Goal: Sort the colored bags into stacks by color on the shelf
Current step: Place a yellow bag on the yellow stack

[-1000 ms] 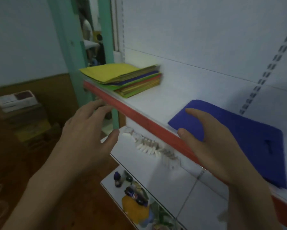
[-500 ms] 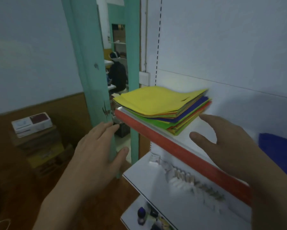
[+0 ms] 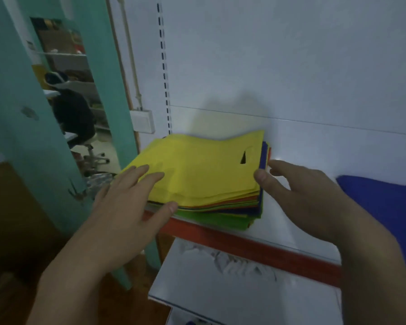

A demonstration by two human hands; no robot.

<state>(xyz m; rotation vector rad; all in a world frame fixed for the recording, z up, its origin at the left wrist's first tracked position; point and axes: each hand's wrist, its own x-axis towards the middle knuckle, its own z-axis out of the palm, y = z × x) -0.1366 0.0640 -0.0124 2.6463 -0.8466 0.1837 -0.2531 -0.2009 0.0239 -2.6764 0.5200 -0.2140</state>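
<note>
Head view, near to far.

1. Lower shelf [image 3: 209,285]: white, below the working level; small pale items lie on it, too blurred to name.
2. Left hand [image 3: 129,207]: fingers straight and spread, their tips lying flat on the near left corner of the top bag, thumb at the stack's near edge.
3. Right hand [image 3: 314,198]: spread and relaxed, thumb tip touching the right edge of the top bag, fingers reaching along the stack's right side; it grips nothing.
4. Shelf, red front lip [image 3: 267,250]: carries all the bags.
5. Mixed stack [image 3: 216,218]: green, orange and blue layers, unsorted, at the shelf's left end.
6. Yellow bag [image 3: 204,167]: topmost, handle cut-out [image 3: 245,158] at its right.
7. Blue bag [image 3: 384,202]: lies alone at the right, well apart from the stack.
8. Back panel [image 3: 291,66]: white.

Handling note: the step looks like peeling off the yellow bag. Hold the pile down with the left fingers and lift only the top layer at its right edge, so lower bags do not slide.
</note>
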